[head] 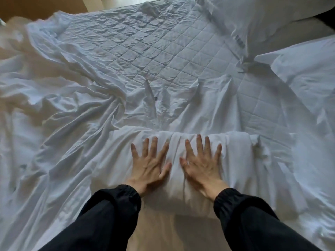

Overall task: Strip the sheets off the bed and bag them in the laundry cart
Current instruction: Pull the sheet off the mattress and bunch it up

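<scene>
- Black elasticated sleeves (116, 211) fill the near edge, both arms reaching forward over the foot of the bed
- Left hand (149, 164) lies flat, fingers fanned wide, palm down on a rolled bundle of white sheet (233, 142); nothing is clasped, the grip is fully spread and only pressing
- Right hand (203, 163) mirrors it just beside, fingers splayed, palm on the same roll, holding nothing closed
- That white cotton sheet (72, 109) is the thing to watch: it lies loose and creased across the near and left parts of the bed, already peeled off the far middle
- Grey-white quilted mattress pad (145, 51) shows bare where the sheet has come away, so by my reading the stripping is well along and the gathering step is in hand
- Next move, I'd judge, calls for rolling or bunching the bundle onward, then closing both hands around it to lift
- Two white pillows (297, 69) sit at the far right, one overlapping the sheet's edge; they could snag the cloth as it is drawn in
- Slack folds trailing off the left side may drag or spill from the armful
- No laundry cart or bag is in view, so bagging looks some way off
</scene>
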